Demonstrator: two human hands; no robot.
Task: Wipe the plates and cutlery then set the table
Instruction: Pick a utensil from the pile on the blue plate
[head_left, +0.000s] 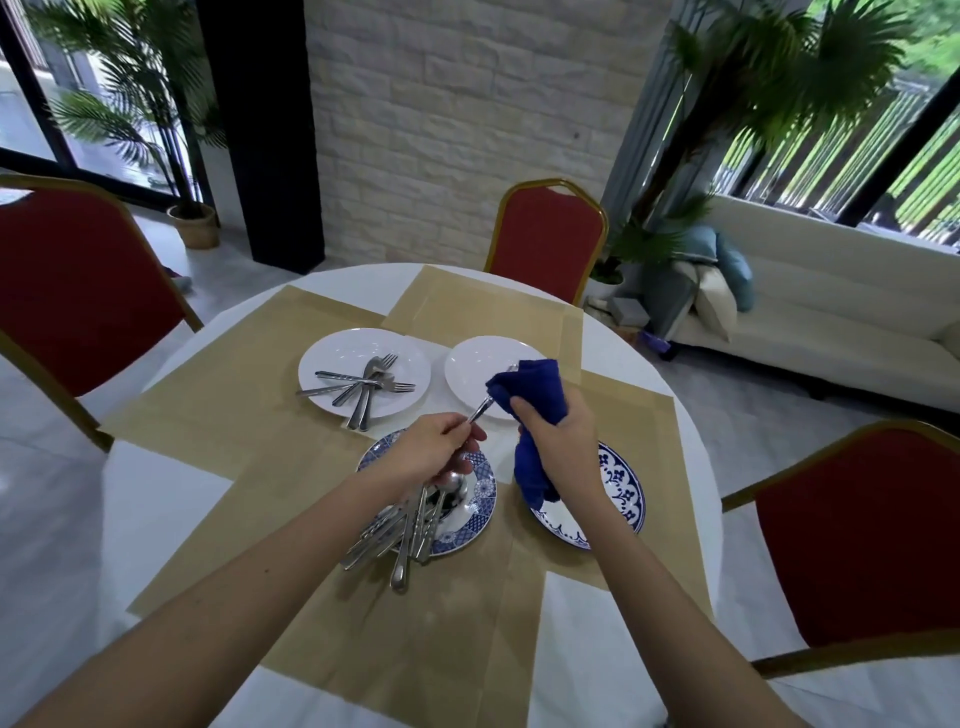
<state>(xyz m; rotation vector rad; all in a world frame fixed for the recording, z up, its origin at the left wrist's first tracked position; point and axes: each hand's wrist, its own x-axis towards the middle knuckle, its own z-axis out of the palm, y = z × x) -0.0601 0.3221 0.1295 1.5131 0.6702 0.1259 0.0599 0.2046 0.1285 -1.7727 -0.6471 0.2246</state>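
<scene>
Over a white plate (467, 364) on the table (156, 519), the left hand (434, 452) pinches a utensil (480, 410) by its handle while the right hand (558, 441) clenches a blue cloth (530, 389) around its far end; too hard a tug could drop it clattering.

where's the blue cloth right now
In the head view the blue cloth sits right of centre, gripped by the right hand over the right white plate and wrapped round a utensil the left hand holds.

Cutlery pile (410, 525) overhangs near plate (480, 499); bare mat (441, 649) in front.
</scene>
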